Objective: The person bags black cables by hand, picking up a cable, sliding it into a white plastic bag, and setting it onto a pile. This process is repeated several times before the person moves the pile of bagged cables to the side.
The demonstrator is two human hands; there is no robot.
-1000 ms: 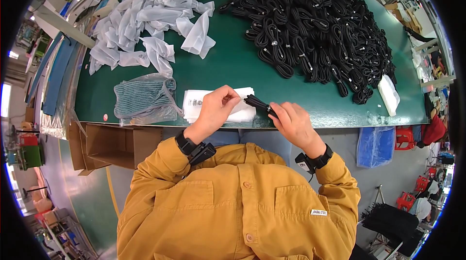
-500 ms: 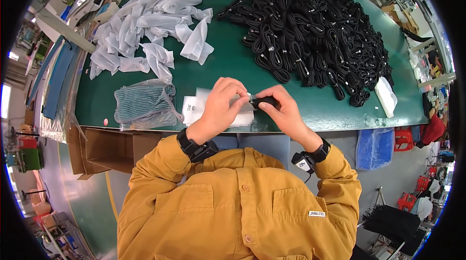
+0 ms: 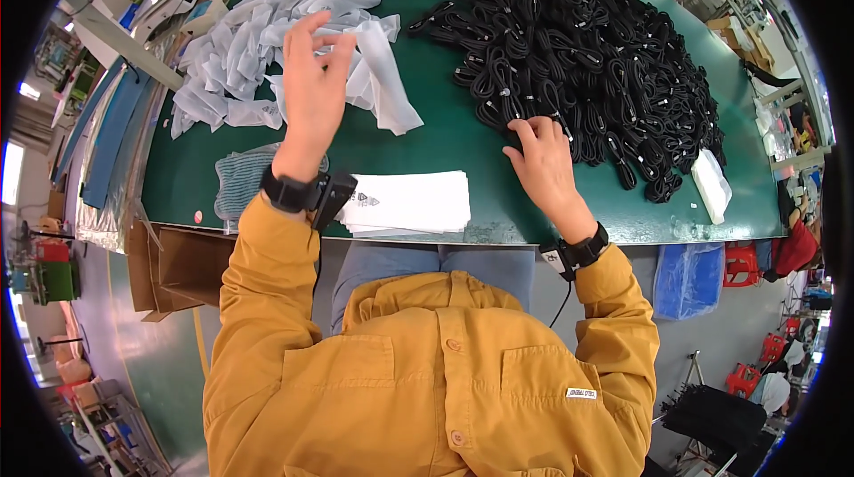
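My left hand point(image 3: 311, 94) is raised over the pile of filled white pouches point(image 3: 231, 59) at the far left, fingers apart. A white pouch point(image 3: 384, 76) lies tilted just right of its fingertips; I see no grip on it. My right hand point(image 3: 547, 170) is at the near edge of a big heap of coiled black cables point(image 3: 569, 59), thumb and fingers apart, fingertips by the nearest coils. Between my hands, a stack of flat white pouches point(image 3: 414, 201) lies at the table's front edge.
A striped blue-grey cloth item point(image 3: 242, 183) lies partly behind my left forearm. The green table point(image 3: 445, 143) ends just before my lap. A white bundle point(image 3: 711, 185) sits at the right. Below stand a cardboard box point(image 3: 191, 263) on the left and a blue bin point(image 3: 689, 281) on the right.
My hands were together over the stack, with a black cable and a pouch. Now they are apart: the left moved up to the pouch pile, the right moved to the cable heap.
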